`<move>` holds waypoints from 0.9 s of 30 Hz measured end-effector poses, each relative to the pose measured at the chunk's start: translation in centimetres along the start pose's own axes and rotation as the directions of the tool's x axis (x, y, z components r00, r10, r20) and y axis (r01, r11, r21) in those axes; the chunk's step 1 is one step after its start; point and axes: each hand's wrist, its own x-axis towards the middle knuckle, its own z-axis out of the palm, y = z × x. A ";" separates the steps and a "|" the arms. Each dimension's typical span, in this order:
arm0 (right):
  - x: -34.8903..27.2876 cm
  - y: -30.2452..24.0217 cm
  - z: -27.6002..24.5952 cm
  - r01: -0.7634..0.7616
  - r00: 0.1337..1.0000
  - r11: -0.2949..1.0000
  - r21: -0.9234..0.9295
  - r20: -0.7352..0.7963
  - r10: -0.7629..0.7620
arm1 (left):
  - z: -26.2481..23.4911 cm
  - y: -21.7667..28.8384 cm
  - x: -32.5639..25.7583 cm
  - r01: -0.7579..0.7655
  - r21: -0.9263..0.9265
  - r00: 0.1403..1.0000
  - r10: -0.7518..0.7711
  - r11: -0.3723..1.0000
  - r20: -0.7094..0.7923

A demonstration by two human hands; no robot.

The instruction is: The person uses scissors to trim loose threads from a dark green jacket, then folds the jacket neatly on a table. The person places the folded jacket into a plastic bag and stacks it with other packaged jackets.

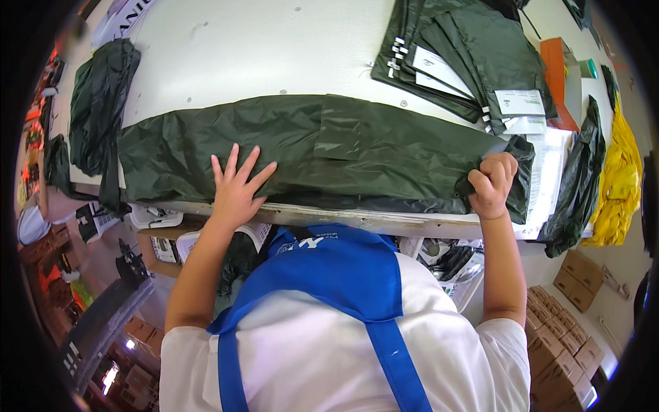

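White table [226,62] part-hidden under dark green fabric [288,137], left fingers [249,163] spread atop, right fingers [493,170] clenched, tips hidden

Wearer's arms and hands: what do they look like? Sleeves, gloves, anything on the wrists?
Bare left hand and bare right hand, no gloves; no ring, watch, bracelet or cable shows. Both forearms are uncovered. Plain white short fabric sleeves end above the elbows, part of a white top under a blue fabric bib apron with white print.
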 end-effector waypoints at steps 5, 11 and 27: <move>-3.9 0.0 2.5 -0.133 0.726 0.988 -0.084 0.670 0.155 | 1.2 -0.3 -0.1 0.059 -0.018 0.998 -0.058 0.998 0.013; 4.8 -8.6 4.5 -0.263 0.907 0.934 0.243 0.393 0.153 | 1.7 -1.8 -1.4 0.004 -0.033 1.000 -0.004 0.999 -0.012; 4.3 -17.1 14.4 -0.151 0.766 0.984 0.095 0.641 0.056 | 1.2 -26.2 -15.9 0.900 -0.032 0.383 -0.822 0.435 -0.421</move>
